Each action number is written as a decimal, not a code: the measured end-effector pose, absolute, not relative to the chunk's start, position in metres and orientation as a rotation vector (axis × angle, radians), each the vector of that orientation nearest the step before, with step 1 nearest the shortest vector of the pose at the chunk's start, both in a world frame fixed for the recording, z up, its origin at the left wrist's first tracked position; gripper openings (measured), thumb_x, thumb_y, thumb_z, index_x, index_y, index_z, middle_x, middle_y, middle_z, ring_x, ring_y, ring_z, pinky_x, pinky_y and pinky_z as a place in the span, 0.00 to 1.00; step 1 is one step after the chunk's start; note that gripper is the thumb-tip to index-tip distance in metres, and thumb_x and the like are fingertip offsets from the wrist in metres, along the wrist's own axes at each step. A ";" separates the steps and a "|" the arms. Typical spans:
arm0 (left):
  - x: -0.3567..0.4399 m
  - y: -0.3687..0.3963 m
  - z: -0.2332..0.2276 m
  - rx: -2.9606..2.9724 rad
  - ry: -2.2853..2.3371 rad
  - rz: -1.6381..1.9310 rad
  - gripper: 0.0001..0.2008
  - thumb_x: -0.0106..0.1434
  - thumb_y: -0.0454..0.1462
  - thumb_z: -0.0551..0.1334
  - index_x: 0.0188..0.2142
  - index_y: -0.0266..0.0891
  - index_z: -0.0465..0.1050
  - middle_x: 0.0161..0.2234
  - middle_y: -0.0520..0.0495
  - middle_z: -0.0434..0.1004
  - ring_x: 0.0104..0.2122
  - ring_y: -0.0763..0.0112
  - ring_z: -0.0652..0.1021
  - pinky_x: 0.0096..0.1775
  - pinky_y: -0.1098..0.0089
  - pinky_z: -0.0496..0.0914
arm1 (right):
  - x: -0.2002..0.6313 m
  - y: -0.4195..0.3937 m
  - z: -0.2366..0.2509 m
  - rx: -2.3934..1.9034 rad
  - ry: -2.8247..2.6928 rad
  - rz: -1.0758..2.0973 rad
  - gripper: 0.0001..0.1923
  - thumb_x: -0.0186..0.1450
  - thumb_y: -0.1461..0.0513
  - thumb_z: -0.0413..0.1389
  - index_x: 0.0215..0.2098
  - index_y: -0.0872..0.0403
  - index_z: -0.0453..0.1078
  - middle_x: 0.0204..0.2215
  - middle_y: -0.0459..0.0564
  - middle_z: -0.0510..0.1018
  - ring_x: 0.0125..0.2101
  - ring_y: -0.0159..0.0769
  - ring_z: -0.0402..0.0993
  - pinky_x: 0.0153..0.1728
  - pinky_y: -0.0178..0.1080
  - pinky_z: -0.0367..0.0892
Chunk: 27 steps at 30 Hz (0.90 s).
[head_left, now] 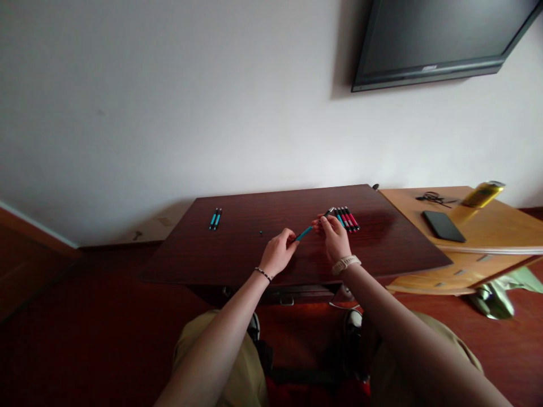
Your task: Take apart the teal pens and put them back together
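Observation:
My left hand (279, 249) pinches the lower end of a blue pen barrel (304, 233) above the front half of the dark table. My right hand (334, 233) grips a black pen part with a silvery tip (328, 212), in line with the barrel. Its fingers hide the stretch between the two parts, so I cannot tell whether they join. Just beyond my right hand lies a row of pens (351, 219), blue and red with black ends, partly covered by it. Two blue pens (215, 219) lie side by side at the left. A tiny dark piece (261, 232) lies between them and my left hand.
The dark wooden table (237, 265) stands against the wall. On the lighter cabinet (407, 203) at the right are a black phone (443, 226), a dark cable (435, 198) and a yellow can (483, 195). A television (441, 39) hangs above.

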<state>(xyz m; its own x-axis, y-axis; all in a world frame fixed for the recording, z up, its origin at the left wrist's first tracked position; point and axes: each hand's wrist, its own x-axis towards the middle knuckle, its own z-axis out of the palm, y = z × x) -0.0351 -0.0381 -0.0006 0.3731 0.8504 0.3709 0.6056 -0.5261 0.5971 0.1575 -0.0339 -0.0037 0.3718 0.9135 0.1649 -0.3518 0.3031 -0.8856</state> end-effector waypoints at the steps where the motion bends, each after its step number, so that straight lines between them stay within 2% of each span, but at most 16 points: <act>1: -0.035 -0.038 -0.001 2.274 1.260 0.949 0.04 0.71 0.38 0.62 0.45 0.44 0.71 0.40 0.48 0.82 0.41 0.64 0.82 0.44 0.67 0.73 | 0.158 -0.034 -0.004 -0.878 -0.785 0.959 0.23 0.60 0.44 0.68 0.42 0.50 0.74 0.36 0.48 0.83 0.32 0.34 0.79 0.39 0.39 0.77; 7: -0.037 -0.038 0.001 2.224 1.235 1.015 0.03 0.71 0.38 0.62 0.43 0.43 0.72 0.39 0.48 0.81 0.38 0.66 0.81 0.42 0.68 0.73 | 0.159 -0.034 -0.004 -0.894 -0.839 0.946 0.21 0.61 0.44 0.67 0.42 0.50 0.74 0.36 0.48 0.83 0.32 0.34 0.79 0.39 0.40 0.77; 13: -0.037 -0.036 0.003 2.084 1.161 1.073 0.04 0.71 0.39 0.63 0.43 0.42 0.74 0.41 0.47 0.82 0.41 0.67 0.81 0.44 0.69 0.73 | 0.159 -0.033 -0.004 -0.854 -0.774 0.963 0.22 0.60 0.45 0.69 0.42 0.50 0.74 0.38 0.48 0.83 0.34 0.34 0.81 0.41 0.39 0.78; 17: -0.038 -0.029 0.001 1.937 1.095 1.147 0.07 0.70 0.41 0.63 0.42 0.40 0.76 0.41 0.46 0.82 0.42 0.67 0.81 0.45 0.68 0.74 | 0.158 -0.032 -0.004 -0.825 -0.745 0.993 0.22 0.58 0.45 0.70 0.40 0.50 0.73 0.38 0.48 0.83 0.38 0.37 0.82 0.43 0.41 0.80; 23: -0.040 -0.024 0.001 1.674 1.013 1.225 0.14 0.68 0.43 0.65 0.50 0.38 0.78 0.43 0.42 0.84 0.42 0.64 0.84 0.43 0.66 0.78 | 0.158 -0.032 -0.006 -0.787 -0.696 1.039 0.22 0.55 0.47 0.73 0.35 0.50 0.71 0.39 0.49 0.83 0.42 0.39 0.83 0.45 0.41 0.81; 27: -0.039 -0.026 0.004 1.616 0.984 1.253 0.16 0.68 0.43 0.65 0.52 0.38 0.78 0.44 0.40 0.85 0.43 0.63 0.85 0.43 0.65 0.79 | 0.159 -0.033 -0.005 -0.768 -0.679 1.071 0.21 0.54 0.51 0.75 0.37 0.50 0.72 0.40 0.49 0.84 0.41 0.37 0.83 0.44 0.39 0.81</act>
<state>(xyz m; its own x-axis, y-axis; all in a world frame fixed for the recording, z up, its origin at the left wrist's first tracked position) -0.0391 -0.0264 0.0035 0.1896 0.9303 0.3141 0.0846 -0.3342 0.9387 0.1589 -0.0326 -0.0052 0.3324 0.9361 0.1153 -0.5034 0.2795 -0.8176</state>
